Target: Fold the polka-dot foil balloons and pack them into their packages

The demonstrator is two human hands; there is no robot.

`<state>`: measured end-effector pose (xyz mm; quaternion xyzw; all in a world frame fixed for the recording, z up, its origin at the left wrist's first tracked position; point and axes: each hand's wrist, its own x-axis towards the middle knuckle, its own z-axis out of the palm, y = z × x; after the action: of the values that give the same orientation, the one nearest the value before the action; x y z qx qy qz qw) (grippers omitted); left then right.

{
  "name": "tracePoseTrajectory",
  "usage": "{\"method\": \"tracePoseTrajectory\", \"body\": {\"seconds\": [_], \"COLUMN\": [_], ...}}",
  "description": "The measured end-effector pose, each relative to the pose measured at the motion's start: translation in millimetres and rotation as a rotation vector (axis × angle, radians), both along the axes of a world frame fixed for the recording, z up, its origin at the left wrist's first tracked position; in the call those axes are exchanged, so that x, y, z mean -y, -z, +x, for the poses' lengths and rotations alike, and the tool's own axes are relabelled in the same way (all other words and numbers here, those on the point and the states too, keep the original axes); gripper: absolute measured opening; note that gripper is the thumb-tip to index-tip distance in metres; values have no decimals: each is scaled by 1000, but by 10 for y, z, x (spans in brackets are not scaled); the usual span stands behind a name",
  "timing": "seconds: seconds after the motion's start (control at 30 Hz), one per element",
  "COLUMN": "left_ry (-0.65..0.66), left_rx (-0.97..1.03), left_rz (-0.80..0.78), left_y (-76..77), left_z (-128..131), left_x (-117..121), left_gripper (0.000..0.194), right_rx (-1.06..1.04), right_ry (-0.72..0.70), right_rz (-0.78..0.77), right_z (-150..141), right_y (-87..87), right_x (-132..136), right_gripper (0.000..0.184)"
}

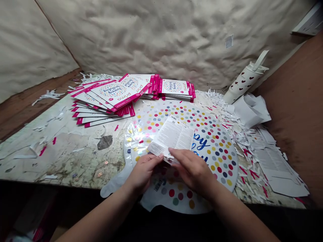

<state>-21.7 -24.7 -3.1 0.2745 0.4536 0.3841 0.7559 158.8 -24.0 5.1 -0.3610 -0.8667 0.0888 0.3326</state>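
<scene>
My left hand (pixel 143 171) pinches the lower left corner of a white card printed with small text and a barcode (pixel 171 134), thumb on top. My right hand (pixel 195 169) lies over the card's lower right edge, its fingers together and partly hiding a bent flap there. Beneath the card and both hands, a flat foil balloon (pixel 222 158) with many coloured dots and blue lettering is spread over the table. Its pale tail sticks out at the lower left, and its near edge reaches past the table's front.
Pink-and-white "happy birthday" packs (pixel 108 95) lie fanned at the back left, beside a smaller pile (pixel 176 89). A white tumbler with hearts (pixel 244 82) stands back right near crumpled paper (pixel 251 109). Paper scraps and printed white cards (pixel 275 164) cover the right side.
</scene>
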Motion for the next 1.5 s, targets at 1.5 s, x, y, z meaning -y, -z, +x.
{"method": "tracePoseTrajectory", "body": {"seconds": [1.5], "left_ry": [1075], "left_rx": [-1029], "left_rz": [1209], "left_y": [-423], "left_z": [-186], "left_x": [-53], "left_gripper": [25], "right_rx": [172], "right_ry": [-8], "right_rz": [-420], "right_z": [686], "right_y": [153], "right_x": [684], "right_gripper": [43]}}
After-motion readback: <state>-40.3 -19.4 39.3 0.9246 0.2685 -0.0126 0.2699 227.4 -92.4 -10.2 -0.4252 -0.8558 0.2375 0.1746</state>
